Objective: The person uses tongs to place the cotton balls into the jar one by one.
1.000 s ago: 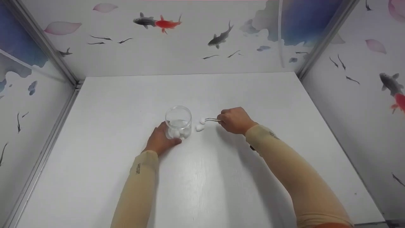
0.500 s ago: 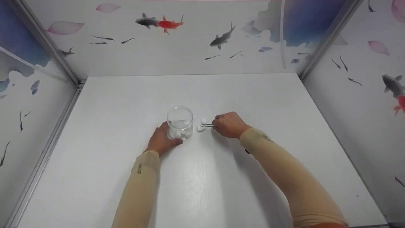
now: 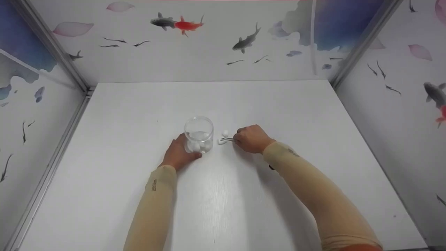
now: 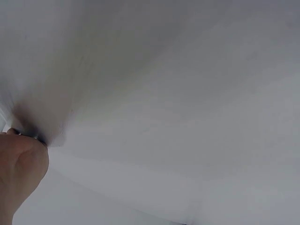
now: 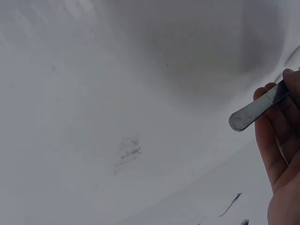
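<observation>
While the left hand [image 3: 179, 153] curls round the jar [image 3: 199, 135] to its right, the right hand [image 3: 253, 138] pinches tweezers [image 3: 228, 139], tips left of that hand at one white ball [image 3: 221, 142], another ball [image 3: 225, 133] just beyond.

Only part of the left hand [image 4: 23, 164] is seen; beside this hand the whitish bench [image 4: 187, 131] is shown, darkened by shadow [image 4: 32, 119] near it.
</observation>
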Motion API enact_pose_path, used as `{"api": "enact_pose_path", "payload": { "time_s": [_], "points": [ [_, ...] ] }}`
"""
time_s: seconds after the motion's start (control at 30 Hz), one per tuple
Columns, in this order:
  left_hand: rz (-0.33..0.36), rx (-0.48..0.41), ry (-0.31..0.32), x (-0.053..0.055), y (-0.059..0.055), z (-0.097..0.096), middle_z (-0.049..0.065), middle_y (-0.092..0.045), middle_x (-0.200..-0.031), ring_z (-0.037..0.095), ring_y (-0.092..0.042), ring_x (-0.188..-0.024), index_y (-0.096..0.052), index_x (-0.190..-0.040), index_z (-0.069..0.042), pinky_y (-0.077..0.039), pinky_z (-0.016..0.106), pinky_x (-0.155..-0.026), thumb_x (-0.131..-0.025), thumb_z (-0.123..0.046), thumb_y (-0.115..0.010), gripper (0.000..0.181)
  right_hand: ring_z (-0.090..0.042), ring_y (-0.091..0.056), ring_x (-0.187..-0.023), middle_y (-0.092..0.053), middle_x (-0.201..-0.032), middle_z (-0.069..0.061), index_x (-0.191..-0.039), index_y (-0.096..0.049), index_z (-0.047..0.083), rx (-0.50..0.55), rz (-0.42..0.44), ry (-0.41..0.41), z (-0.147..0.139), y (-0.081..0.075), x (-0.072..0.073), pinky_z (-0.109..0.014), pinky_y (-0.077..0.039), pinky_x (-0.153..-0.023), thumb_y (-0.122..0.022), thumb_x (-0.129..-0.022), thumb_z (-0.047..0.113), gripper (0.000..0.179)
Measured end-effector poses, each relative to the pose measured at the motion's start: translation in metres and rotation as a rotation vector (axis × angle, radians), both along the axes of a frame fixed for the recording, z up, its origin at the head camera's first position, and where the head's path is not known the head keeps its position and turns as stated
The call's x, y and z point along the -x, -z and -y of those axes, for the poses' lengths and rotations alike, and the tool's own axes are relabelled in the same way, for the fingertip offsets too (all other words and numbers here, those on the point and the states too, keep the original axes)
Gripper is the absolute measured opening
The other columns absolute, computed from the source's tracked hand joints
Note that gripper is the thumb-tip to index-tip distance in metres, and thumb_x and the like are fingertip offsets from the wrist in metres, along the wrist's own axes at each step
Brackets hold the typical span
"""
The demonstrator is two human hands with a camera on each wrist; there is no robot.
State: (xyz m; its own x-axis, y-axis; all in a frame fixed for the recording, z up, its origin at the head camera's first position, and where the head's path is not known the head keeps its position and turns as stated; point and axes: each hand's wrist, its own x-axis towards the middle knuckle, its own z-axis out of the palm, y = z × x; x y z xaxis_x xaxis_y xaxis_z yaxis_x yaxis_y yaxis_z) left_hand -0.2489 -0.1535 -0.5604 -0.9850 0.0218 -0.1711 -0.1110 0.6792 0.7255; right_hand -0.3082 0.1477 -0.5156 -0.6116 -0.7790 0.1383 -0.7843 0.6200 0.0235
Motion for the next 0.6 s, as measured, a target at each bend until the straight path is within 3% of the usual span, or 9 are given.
{"api": "enact_pose_path", "payload": {
  "time_s": [0.37,0.6],
  "points": [
    [0.001,0.008,-0.002,0.0004,0.0013,0.0002,0.009,-0.036,-0.157,0.032,-0.026,-0.146,-0.028,-0.158,-0.017,-0.021,0.047,-0.12,-0.075,-0.05,-0.085,0.105,-0.014,-0.046,-0.055,-0.059,-0.067,0.0,-0.084,-0.076,0.01,-0.021,0.027,0.035,0.0044,-0.0004,-0.0012,-0.036,-0.049,-0.05,-0.067,-0.092,0.011,0.013],
    [0.0,-0.005,0.011,0.0,0.0,0.0011,0.008,-0.035,-0.158,0.034,-0.022,-0.148,-0.027,-0.158,-0.017,-0.017,0.049,-0.121,-0.075,-0.05,-0.085,0.106,-0.015,-0.049,-0.051,-0.06,-0.067,0.0,-0.081,-0.076,0.011,0.022,-0.025,0.027,-0.0002,-0.0018,-0.0015,-0.036,-0.049,-0.047,-0.067,-0.091,0.01,0.013]
  ]
}}
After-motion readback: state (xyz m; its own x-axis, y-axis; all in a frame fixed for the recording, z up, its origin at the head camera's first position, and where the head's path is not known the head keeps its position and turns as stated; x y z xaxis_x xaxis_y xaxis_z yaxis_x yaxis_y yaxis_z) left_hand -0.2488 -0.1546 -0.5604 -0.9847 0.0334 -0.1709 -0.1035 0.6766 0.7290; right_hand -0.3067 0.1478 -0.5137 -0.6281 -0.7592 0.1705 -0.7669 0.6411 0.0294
